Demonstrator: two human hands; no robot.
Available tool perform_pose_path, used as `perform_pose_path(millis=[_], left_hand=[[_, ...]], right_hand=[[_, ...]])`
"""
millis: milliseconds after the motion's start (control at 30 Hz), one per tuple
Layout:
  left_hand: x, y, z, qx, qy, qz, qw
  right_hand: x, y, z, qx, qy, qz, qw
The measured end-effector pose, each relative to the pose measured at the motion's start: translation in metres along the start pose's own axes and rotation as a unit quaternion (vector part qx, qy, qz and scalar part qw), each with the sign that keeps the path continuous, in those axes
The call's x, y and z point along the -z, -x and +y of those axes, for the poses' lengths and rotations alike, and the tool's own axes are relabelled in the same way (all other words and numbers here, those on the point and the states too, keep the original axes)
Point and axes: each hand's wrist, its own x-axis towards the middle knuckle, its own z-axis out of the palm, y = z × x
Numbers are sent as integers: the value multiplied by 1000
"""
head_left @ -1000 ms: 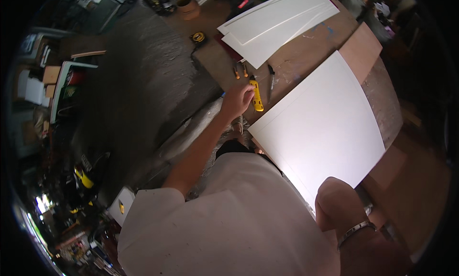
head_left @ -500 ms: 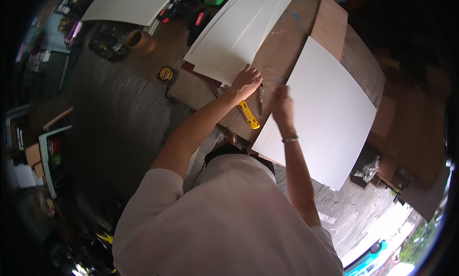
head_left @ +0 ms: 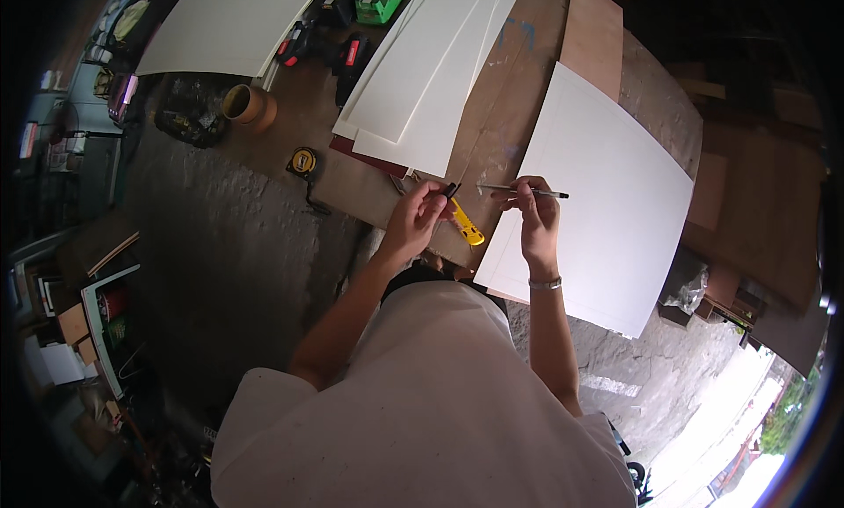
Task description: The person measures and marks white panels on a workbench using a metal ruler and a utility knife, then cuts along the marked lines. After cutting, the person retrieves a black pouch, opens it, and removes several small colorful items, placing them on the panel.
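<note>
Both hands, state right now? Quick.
Left hand: closed, pinching a small black piece, possibly a pen cap.
Right hand: closed, holding a slim pen between thumb and fingers.

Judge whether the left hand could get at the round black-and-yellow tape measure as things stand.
Probably yes: nothing visible bars the left hand from the tape measure, though the small dark piece it seems to pinch might need setting down.

Yellow cutter [head_left: 467,224], black pen cap [head_left: 451,190], grey-and-black pen [head_left: 551,193], white sheet [head_left: 611,209], brown tabletop [head_left: 494,147]
</note>
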Motion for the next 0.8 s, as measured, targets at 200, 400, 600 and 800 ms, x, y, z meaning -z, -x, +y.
perform_pose_path(millis=[200, 400, 600, 800], left_hand=[[-17, 16, 9, 4, 13, -14, 1000], [-29, 24, 15, -55, -65, -5, 996], [-49, 41, 22, 43, -12, -38, 998], [-90, 63, 16, 133, 93, -11, 987]], right_hand=[[-16, 12, -33, 24, 53, -12, 998], [-1, 18, -37, 9, 82, -62, 995], [18, 27, -22, -12, -3, -146, 989], [42, 36, -9, 1, -56, -215, 975]])
